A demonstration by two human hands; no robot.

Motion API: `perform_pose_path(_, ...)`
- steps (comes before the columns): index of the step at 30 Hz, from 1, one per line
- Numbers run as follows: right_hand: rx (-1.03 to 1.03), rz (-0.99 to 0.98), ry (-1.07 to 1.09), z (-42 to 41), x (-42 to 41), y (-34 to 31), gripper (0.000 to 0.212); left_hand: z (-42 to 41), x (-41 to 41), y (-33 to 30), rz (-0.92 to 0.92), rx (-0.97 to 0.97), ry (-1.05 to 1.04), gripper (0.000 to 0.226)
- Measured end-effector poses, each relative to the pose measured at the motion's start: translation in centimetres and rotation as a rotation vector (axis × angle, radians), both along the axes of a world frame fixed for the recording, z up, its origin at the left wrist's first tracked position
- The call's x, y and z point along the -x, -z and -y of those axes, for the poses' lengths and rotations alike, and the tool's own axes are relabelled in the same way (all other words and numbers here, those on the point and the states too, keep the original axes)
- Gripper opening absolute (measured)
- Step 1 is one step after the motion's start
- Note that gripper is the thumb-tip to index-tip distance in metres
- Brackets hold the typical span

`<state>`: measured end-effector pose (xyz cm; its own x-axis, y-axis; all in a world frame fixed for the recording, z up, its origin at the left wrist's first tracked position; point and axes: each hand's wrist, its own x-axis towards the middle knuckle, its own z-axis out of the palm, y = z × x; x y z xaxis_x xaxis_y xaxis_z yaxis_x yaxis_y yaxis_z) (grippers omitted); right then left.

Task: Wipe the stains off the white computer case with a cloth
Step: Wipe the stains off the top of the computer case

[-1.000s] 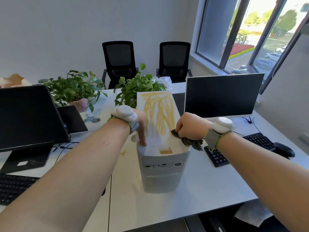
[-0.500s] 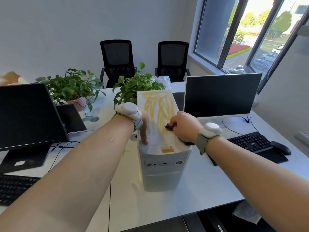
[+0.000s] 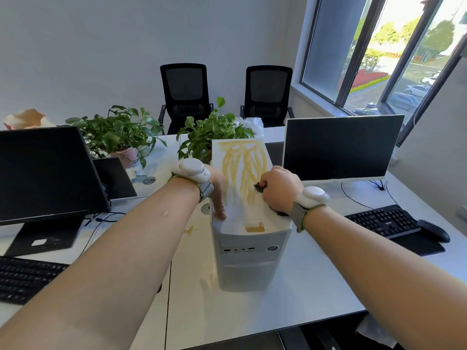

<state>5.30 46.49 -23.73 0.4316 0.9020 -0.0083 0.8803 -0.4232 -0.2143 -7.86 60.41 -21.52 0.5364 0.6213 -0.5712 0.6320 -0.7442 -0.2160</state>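
A white computer case (image 3: 249,258) stands upright on the desk in the middle of the view. Yellow-brown streaky stains (image 3: 243,164) cover most of its top panel. My left hand (image 3: 217,192) rests on the case's top left edge, thumb pressed down on the top. My right hand (image 3: 278,189) is on the right side of the top, closed around a dark cloth (image 3: 259,186) that pokes out at the fingers and under the wrist. The cloth touches the stained panel. Both wrists carry white devices on grey straps.
The case sits on a grey-white desk (image 3: 310,299). A monitor (image 3: 341,147) stands close on the right with a keyboard (image 3: 381,221) and mouse (image 3: 433,229). Another monitor (image 3: 43,173) and keyboard (image 3: 22,277) are at left. Two potted plants (image 3: 214,132) stand behind the case.
My right hand with the cloth has moved from the case's right edge up and inward onto the stained top. My left hand has stayed on the left edge.
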Motion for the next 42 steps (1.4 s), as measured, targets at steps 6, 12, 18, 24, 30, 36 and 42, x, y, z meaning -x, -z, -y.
perform_pose_path(6,0.061,-0.218,-0.183,3.0,0.2,-0.2,0.027,-0.5,0.3,0.5,0.105,0.016,-0.020,0.083)
perform_pose_path(12,-0.146,-0.278,-0.029,0.7,-0.2,0.0,0.030,-0.7,0.0,0.5,0.098,0.014,-0.032,0.068)
perform_pose_path(18,-0.063,-0.116,-0.118,-0.6,1.3,1.2,0.034,-0.5,-0.2,0.6,0.110,0.010,-0.053,0.067)
perform_pose_path(24,0.059,-0.167,-0.216,2.3,-1.1,0.0,0.025,-0.9,0.5,1.1,0.191,0.029,-0.061,0.102)
perform_pose_path(30,0.063,0.007,-0.016,0.8,0.0,-1.0,0.024,-1.1,0.8,1.0,0.210,0.033,-0.045,0.105)
perform_pose_path(36,-0.031,-0.111,-0.186,-0.1,3.9,0.6,0.033,-1.1,0.4,1.1,0.151,0.020,-0.045,0.084)
perform_pose_path(42,0.112,-0.052,-0.190,1.9,0.4,-1.1,0.022,-1.4,1.2,1.5,0.286,0.060,-0.076,0.109)
